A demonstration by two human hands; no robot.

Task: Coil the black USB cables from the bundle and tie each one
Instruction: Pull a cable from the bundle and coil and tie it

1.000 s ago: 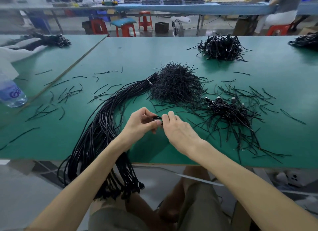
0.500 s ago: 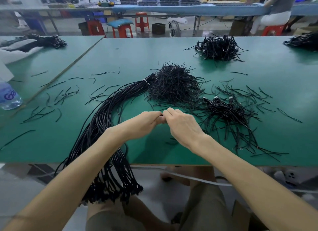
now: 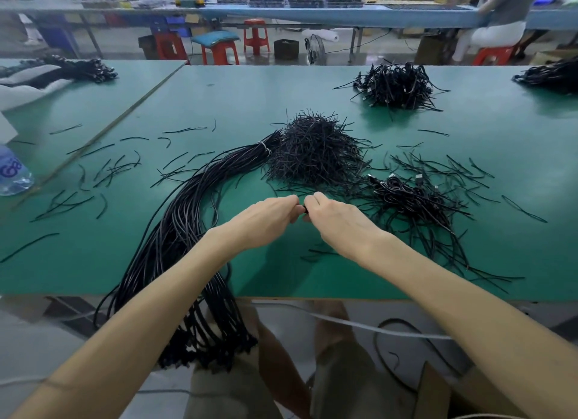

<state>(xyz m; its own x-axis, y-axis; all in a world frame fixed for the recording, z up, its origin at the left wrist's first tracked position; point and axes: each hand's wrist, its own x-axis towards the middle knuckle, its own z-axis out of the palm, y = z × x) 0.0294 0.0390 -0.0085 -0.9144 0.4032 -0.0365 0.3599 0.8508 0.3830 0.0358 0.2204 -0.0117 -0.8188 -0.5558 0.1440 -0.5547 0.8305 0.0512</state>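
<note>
Black USB cables point(image 3: 175, 231) in one thick bundle left of centre: smooth, glossy, round cords, cinched near the far end by a thin white band point(image 3: 264, 146), curving across the matte green table point(image 3: 219, 99) and hanging over its near edge, plug ends clustered below. Around the bundle, short black twist ties point(image 3: 109, 168) scattered flat, thin and slightly bent. Just past the band, a bristly mound point(image 3: 312, 153) of the same ties, wiry ends sticking out on all sides. In front of the mound, over the table, left hand point(image 3: 262, 218) and right hand point(image 3: 337, 221) close together, backs up, knuckles nearly touching, bare forearms reaching in from the near edge. Fingers of both curled inward, tips pinching a small black piece point(image 3: 304, 209) between them. Cable or tie, impossible to tell, most of it hidden by the fingers. Right of the hands, a loose tangle of coiled cables point(image 3: 413, 196), metal plugs showing at its far side, thin tie ends trailing toward the near edge. Farther back on the right, another dense black pile point(image 3: 397, 85), strands poking out around it.
</note>
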